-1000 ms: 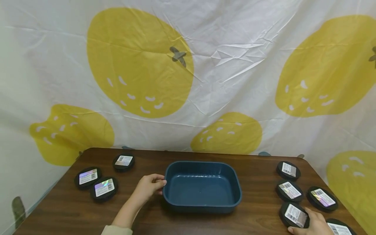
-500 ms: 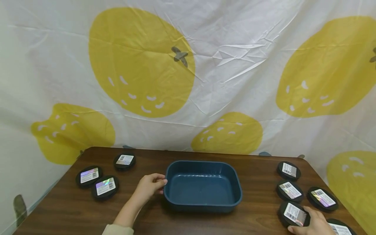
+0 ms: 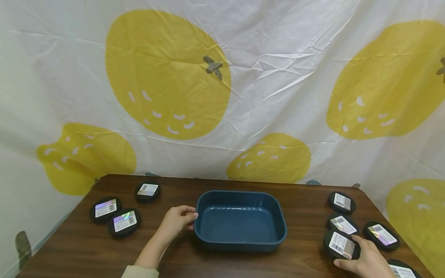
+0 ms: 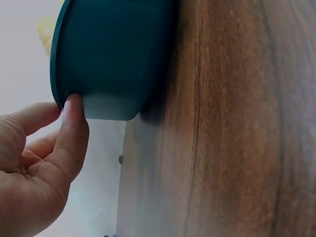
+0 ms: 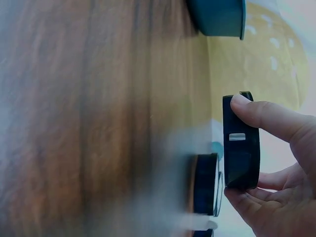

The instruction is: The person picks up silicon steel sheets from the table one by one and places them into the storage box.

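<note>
Lower right, the right hand [image 3: 369, 258] grips a round black plastic-looking disc [image 3: 342, 244], seemingly the lifting step; moving calls for clearing neighbouring discs [image 3: 343, 223]. Lower centre, the left hand [image 3: 178, 222] pinches a rectangular blue basin [image 3: 240, 246].

Tub [image 3: 240, 222] = solid dk teal-blue w/ paler shine inside; held disc [image 5: 242, 155] = plain blk, its label [image 3: 342, 245] white w/ blk barcode & silvery-grey patch. Other discs [image 3: 147, 192] also blk, white labels [image 3: 124, 221], several w/ rainbow foil sheen, e.g. purple, green, yellow. Table [image 3: 306, 235] = dk brown w/ darker wood-grain streaks, backdrop cloth [image 3: 274, 104] = white w/ big yellow fruit print [image 3: 168, 73], short white dashes & grey-green stem mark [image 3: 213, 68], sleeve [image 3: 140, 272] = plain pale cream.
</note>
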{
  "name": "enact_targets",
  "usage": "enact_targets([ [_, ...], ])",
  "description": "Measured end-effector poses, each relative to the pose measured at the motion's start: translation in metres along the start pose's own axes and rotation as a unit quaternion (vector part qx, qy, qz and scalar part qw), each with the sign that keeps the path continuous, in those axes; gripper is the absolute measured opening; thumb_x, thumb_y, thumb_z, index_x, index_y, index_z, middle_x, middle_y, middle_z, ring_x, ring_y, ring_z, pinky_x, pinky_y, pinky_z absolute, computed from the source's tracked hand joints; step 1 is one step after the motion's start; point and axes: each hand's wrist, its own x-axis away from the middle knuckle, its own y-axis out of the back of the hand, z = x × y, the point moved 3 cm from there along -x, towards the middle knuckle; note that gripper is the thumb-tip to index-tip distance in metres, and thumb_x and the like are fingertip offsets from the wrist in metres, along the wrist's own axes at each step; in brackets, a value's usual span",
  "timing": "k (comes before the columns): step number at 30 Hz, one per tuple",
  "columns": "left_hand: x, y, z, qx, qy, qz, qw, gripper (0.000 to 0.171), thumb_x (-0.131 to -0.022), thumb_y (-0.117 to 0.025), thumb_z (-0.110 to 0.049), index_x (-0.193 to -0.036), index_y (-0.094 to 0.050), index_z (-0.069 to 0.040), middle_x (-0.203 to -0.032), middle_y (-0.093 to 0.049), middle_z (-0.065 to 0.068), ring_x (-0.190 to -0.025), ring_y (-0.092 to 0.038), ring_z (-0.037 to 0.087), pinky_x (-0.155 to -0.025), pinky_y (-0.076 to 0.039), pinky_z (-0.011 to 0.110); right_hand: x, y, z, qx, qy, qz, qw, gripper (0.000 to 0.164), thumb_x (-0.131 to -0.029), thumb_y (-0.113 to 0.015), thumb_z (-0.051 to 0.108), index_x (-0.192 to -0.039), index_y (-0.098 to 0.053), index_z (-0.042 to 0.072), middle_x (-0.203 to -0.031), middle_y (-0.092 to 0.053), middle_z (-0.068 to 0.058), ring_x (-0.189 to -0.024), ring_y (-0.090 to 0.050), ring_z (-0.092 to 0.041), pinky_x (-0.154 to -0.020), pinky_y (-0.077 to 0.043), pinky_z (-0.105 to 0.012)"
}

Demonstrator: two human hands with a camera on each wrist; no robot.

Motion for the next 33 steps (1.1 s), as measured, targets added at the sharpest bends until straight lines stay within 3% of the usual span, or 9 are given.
enact_targets([
  [5,0.0,-0.001,-0.003,-0.024,-0.002,-0.004,0.9997,0.023,-0.084,-0.062,0.0,-0.101,-0.061,0.014,-0.084,-0.066,0.018,-0.056,-0.063,0.02,-0.057,-0.055,0.034,-0.001,0.004,0.011,-0.01,0.001,0.0,1.0,0.103,-0.068,-0.077,0.05,-0.127,-0.031,-0.021,-0.118,-0.03,-0.049,-0.105,-0.041,-0.06,-0.081,-0.042,-0.064],
  [10,0.001,-0.001,-0.005,-0.044,-0.005,-0.006,0.999,0.021,-0.084,-0.062,-0.001,-0.1,-0.062,0.013,-0.08,-0.066,0.017,-0.051,-0.061,0.019,-0.054,-0.053,0.033,-0.002,0.008,0.021,-0.024,0.018,-0.009,1.0,0.102,-0.068,-0.077,0.048,-0.129,-0.03,-0.019,-0.119,-0.031,-0.048,-0.1,-0.047,-0.054,-0.079,-0.043,-0.063],
  [16,0.002,-0.002,-0.004,-0.01,0.003,0.007,0.9999,0.023,-0.085,-0.06,0.002,-0.103,-0.058,0.017,-0.079,-0.065,0.018,-0.051,-0.058,0.016,-0.052,-0.054,0.035,0.0,0.013,0.036,-0.034,0.037,-0.025,0.998,0.099,-0.067,-0.079,0.044,-0.129,-0.032,-0.017,-0.118,-0.034,-0.046,-0.099,-0.049,-0.052,-0.08,-0.043,-0.062],
  [22,0.002,-0.002,-0.003,0.025,0.01,0.023,0.9994,0.026,-0.086,-0.057,0.004,-0.106,-0.053,0.02,-0.083,-0.064,0.019,-0.053,-0.057,0.014,-0.05,-0.053,0.029,0.003,0.019,0.053,-0.041,0.04,-0.011,0.998,0.101,-0.069,-0.078,0.045,-0.133,-0.028,-0.014,-0.124,-0.03,-0.045,-0.103,-0.047,-0.053,-0.08,-0.043,-0.062],
  [26,0.002,-0.002,-0.003,0.035,0.015,0.026,0.9989,0.027,-0.086,-0.057,0.004,-0.107,-0.053,0.02,-0.082,-0.063,0.018,-0.054,-0.056,0.014,-0.05,-0.053,0.029,0.004,0.021,0.064,-0.047,0.049,-0.01,0.998,0.102,-0.069,-0.078,0.045,-0.134,-0.027,-0.015,-0.127,-0.028,-0.044,-0.109,-0.042,-0.058,-0.081,-0.043,-0.063],
  [33,0.001,-0.003,-0.002,0.037,0.015,0.026,0.9989,0.027,-0.086,-0.057,0.003,-0.107,-0.053,0.02,-0.081,-0.062,0.016,-0.054,-0.055,0.014,-0.05,-0.053,0.029,0.003,0.023,0.077,-0.048,0.062,-0.036,0.996,0.101,-0.065,-0.081,0.044,-0.132,-0.033,-0.013,-0.125,-0.035,-0.04,-0.103,-0.048,-0.052,-0.078,-0.045,-0.06],
])
